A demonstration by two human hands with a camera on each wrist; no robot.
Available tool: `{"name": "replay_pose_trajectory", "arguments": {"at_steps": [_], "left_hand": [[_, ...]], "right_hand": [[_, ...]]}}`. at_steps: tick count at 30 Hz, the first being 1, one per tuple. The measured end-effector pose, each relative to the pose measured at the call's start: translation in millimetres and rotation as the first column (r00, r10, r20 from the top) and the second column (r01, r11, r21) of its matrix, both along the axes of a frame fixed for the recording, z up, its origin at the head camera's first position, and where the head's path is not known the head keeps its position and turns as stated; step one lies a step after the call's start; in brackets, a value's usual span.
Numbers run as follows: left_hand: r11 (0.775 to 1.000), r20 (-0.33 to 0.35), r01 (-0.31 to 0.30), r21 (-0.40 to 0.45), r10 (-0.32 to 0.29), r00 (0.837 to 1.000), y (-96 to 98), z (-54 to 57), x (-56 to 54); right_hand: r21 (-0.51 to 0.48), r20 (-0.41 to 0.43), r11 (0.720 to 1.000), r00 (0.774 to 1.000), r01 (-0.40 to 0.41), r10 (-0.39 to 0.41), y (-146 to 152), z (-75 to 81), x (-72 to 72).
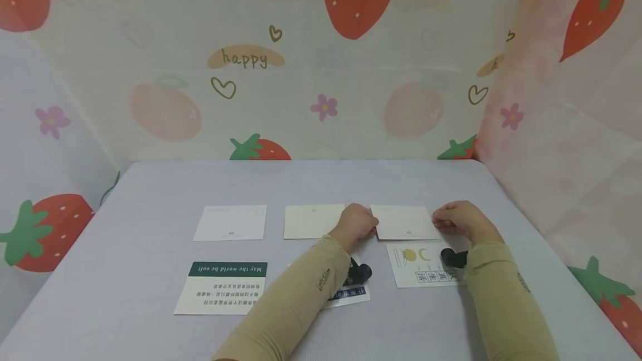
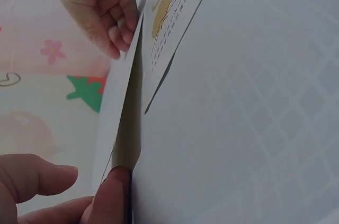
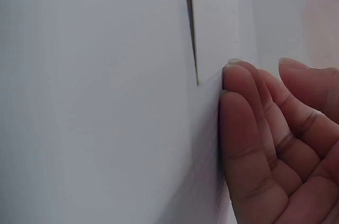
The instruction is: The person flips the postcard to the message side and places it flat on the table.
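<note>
A white card (image 1: 405, 223) lies at the right of the back row, between my two hands. At its left edge is my left hand (image 1: 353, 224); in the left wrist view a fingertip (image 2: 114, 189) meets the card's end, while the thumb (image 2: 45, 176) stands apart from it. My right hand (image 1: 463, 220) rests on the table by the card's right edge, fingers loosely bent, with the fingertips (image 3: 238, 78) close beside the card corner and nothing held. In the left wrist view the card's near edge rises slightly off the cloth. A cream card (image 1: 308, 222) lies left of my left hand, partly overlapped by it.
Another white card (image 1: 230, 223) lies at the back left. In the front row are a green-banded card (image 1: 220, 288), a dark-printed card (image 1: 351, 296) mostly hidden by my left forearm, and a sun-and-moon card (image 1: 413, 266) partly under my right wrist. Patterned curtains (image 1: 351, 88) surround the table.
</note>
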State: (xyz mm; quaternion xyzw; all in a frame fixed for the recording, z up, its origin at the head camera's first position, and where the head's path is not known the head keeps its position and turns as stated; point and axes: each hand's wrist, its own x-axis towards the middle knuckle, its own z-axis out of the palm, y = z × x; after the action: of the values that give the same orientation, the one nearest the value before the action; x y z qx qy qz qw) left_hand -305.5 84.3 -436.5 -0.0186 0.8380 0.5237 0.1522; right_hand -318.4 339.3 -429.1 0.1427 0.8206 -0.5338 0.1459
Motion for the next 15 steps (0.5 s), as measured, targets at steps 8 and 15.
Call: {"name": "replay_pose_trajectory", "arguments": {"at_steps": [8,15], "left_hand": [[0.977,-0.074,0.080,-0.198,-0.096,0.993,-0.4,-0.1,-0.1],[0.977,-0.050,0.085,-0.198,-0.097,0.994,-0.7,2.3,0.9]], "right_hand": [[-0.022,-0.002,0.999,1.000,0.025,-0.025,0.0,2.2,-0.4],[0.009,0.000,1.000,1.000,0.028,-0.028,0.5,2.6,0.0]]}}
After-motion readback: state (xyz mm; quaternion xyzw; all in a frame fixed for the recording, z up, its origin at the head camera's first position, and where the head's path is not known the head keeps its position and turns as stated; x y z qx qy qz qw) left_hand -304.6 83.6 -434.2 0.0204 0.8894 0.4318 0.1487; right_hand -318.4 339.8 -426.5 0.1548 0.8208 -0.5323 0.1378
